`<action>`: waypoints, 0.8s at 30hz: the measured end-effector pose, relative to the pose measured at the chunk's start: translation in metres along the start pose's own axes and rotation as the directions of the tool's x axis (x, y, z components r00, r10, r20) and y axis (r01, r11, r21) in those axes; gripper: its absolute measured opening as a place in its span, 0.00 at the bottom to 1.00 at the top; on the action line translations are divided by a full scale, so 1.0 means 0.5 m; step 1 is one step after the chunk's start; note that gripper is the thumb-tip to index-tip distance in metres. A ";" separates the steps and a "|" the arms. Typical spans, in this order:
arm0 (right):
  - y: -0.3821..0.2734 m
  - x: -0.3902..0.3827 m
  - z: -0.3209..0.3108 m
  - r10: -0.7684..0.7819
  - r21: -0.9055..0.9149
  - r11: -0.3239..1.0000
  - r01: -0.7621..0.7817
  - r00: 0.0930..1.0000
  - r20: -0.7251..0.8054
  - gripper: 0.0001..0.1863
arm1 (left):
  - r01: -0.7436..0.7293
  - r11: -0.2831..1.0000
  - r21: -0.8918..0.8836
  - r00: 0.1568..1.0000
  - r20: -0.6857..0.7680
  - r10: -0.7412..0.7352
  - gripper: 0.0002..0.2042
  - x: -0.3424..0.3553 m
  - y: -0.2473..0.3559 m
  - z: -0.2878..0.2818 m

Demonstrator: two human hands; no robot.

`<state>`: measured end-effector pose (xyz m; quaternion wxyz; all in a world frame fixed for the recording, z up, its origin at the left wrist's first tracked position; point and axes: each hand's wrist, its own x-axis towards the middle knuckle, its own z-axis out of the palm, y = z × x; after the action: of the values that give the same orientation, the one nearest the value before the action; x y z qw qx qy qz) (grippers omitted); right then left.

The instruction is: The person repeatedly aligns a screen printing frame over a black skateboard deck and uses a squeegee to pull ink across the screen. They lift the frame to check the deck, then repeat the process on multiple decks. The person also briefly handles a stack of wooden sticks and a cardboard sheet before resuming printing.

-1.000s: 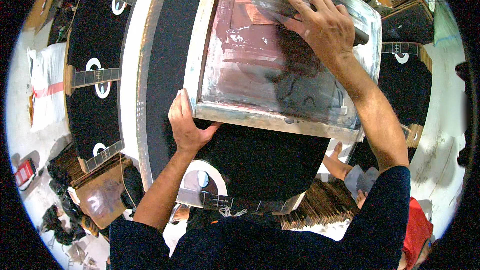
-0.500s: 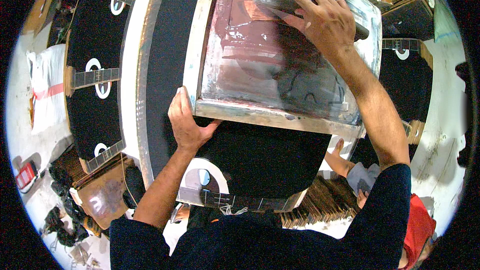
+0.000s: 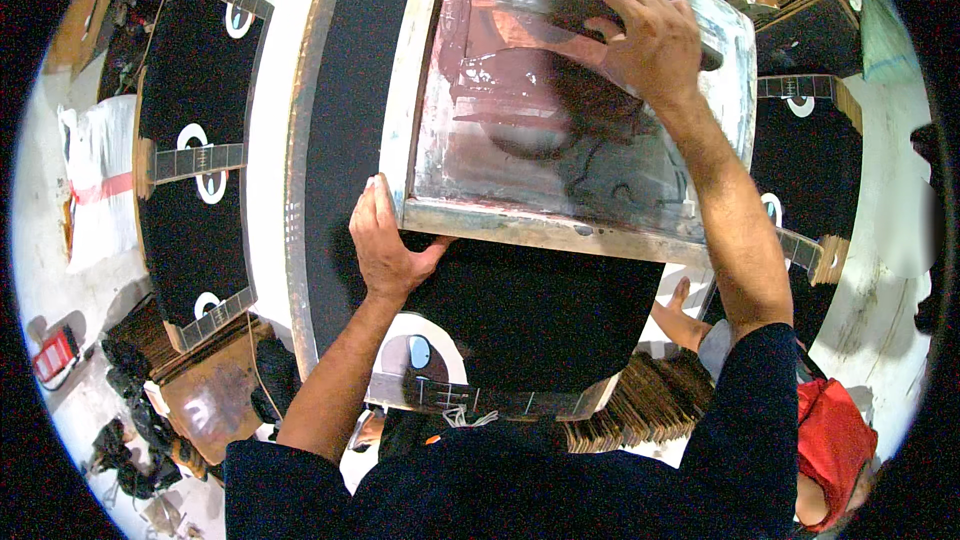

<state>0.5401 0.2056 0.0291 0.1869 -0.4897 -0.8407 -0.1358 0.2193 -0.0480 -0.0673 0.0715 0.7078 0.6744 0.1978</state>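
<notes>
A screen-printing frame [image 3: 545, 230] with pale, paint-stained rails lies over black fabric [image 3: 545, 315]. My left hand [image 3: 390, 250] grips its near left corner, fingers along the side rail and thumb at the front rail. Over the far right part of the mesh, my right hand [image 3: 655, 45] is curled on a dark bar, seemingly a squeegee [image 3: 711, 55], with the index finger stretched along it. The hand covers much of the bar. Dark red and grey ink [image 3: 500, 80] smears the mesh. A white ring with a blue-and-white eye shape [image 3: 420, 352] shows on the fabric below my left hand.
Boards with black fabric and eye prints stand left [image 3: 195, 70] and right [image 3: 815, 150]. Stacked thin boards [image 3: 640, 400] sit below the near edge. At the lower right is another person in red clothing [image 3: 838, 450]. A red object [image 3: 55, 355] lies far left.
My right hand and the dark bar have shifted slightly left over the mesh. My left hand keeps its hold on the corner. The person in red has moved a little.
</notes>
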 end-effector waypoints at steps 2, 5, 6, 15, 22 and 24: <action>-0.017 0.001 0.011 0.007 0.038 0.999 -0.006 0.999 -0.040 0.37 | -0.013 1.000 -0.005 1.000 -0.011 0.013 0.61 0.001 0.002 -0.001; -0.055 -0.003 0.038 0.075 -0.023 0.997 -0.073 0.995 0.068 0.28 | -0.027 1.000 0.003 0.998 -0.052 0.027 0.60 0.002 0.005 -0.001; -0.063 -0.004 0.045 0.093 -0.032 0.995 -0.092 0.995 0.037 0.27 | -0.029 1.000 0.001 0.998 -0.056 0.029 0.60 0.002 0.006 -0.001; -0.092 -0.010 0.053 0.206 0.001 0.978 -0.209 0.967 0.151 0.23 | -0.017 0.999 -0.034 0.998 -0.058 0.015 0.59 0.001 0.004 -0.001; -0.133 -0.050 -0.024 0.203 0.115 0.966 -0.231 0.955 0.216 0.22 | 0.003 0.998 -0.060 1.000 -0.007 -0.003 0.59 -0.003 -0.001 -0.005; -0.160 -0.072 -0.034 0.196 0.127 0.960 -0.250 0.923 0.332 0.22 | 0.003 0.999 -0.052 1.000 -0.001 -0.003 0.59 -0.004 0.000 -0.007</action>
<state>0.4893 0.1321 0.0247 0.1043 -0.5805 -0.8067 0.0374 0.2179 -0.0504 -0.0647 0.0898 0.7044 0.6702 0.2157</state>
